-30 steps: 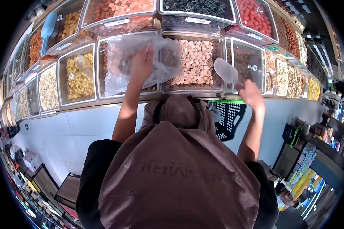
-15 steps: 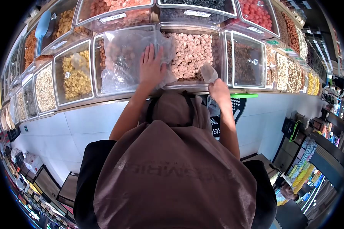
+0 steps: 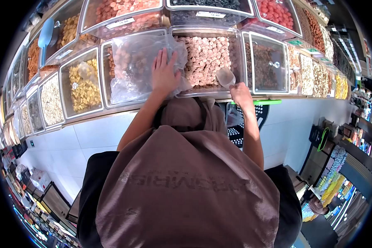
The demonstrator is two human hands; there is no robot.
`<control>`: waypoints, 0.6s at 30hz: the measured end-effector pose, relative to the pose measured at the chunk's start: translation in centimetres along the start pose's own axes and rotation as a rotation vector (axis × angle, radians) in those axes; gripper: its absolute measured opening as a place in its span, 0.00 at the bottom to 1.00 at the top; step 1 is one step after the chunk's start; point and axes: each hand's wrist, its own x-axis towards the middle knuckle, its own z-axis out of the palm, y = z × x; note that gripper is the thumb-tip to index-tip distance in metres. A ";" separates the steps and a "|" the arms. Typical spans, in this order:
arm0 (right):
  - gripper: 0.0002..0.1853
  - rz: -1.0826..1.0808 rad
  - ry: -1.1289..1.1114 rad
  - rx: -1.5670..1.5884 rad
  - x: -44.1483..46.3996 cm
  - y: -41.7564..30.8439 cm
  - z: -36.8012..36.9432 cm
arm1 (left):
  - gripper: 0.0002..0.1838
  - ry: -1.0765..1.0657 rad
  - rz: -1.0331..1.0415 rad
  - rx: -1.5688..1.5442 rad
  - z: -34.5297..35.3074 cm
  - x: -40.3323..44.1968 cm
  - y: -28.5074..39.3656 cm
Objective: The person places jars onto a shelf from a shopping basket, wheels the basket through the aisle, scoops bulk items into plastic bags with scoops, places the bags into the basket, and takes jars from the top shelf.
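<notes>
My left hand [image 3: 165, 76] lies flat, fingers stretched out, on a crumpled clear plastic bag [image 3: 132, 62]. The bag is spread over a lidded bin left of centre, partly hiding the contents. My right hand [image 3: 240, 94] is closed round the handle of a clear scoop [image 3: 225, 77]. The scoop's bowl is over the front right of an uncovered bin holding pale pink, disc-like dried pieces [image 3: 206, 58], close to them. Whether anything lies in the scoop I cannot tell.
A lidded bin of yellow chips [image 3: 84, 82] stands left, a lidded dark-filled bin [image 3: 270, 62] right. Higher bins run behind, and a blue scoop [image 3: 45, 35] stands at upper left. Below my right hand is a black basket [image 3: 235, 134] with a green handle [image 3: 267, 102].
My right hand and the scoop have shifted slightly right, and the scoop's bowl has turned. My left hand stays flat on the bag. The whole view has moved a little.
</notes>
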 end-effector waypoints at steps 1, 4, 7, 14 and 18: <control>0.21 -0.042 0.072 -0.003 -0.1 0.3 0.6 | 0.40 -0.002 0.004 -0.004 0.1 0.0 0.0; 0.21 -0.112 0.132 0.083 -0.9 0.2 2.1 | 0.40 0.009 -0.004 -0.019 0.2 0.2 -0.2; 0.23 -0.198 0.039 -0.069 -2.1 -4.5 4.3 | 0.39 0.007 -0.014 -0.034 0.0 -0.1 0.1; 0.27 -0.118 0.041 0.115 5.5 -8.7 9.5 | 0.37 0.029 -0.021 -0.033 0.0 0.3 0.1; 0.29 -0.119 -0.110 0.164 7.5 -6.9 8.6 | 0.36 0.035 -0.032 -0.064 -0.3 0.5 0.3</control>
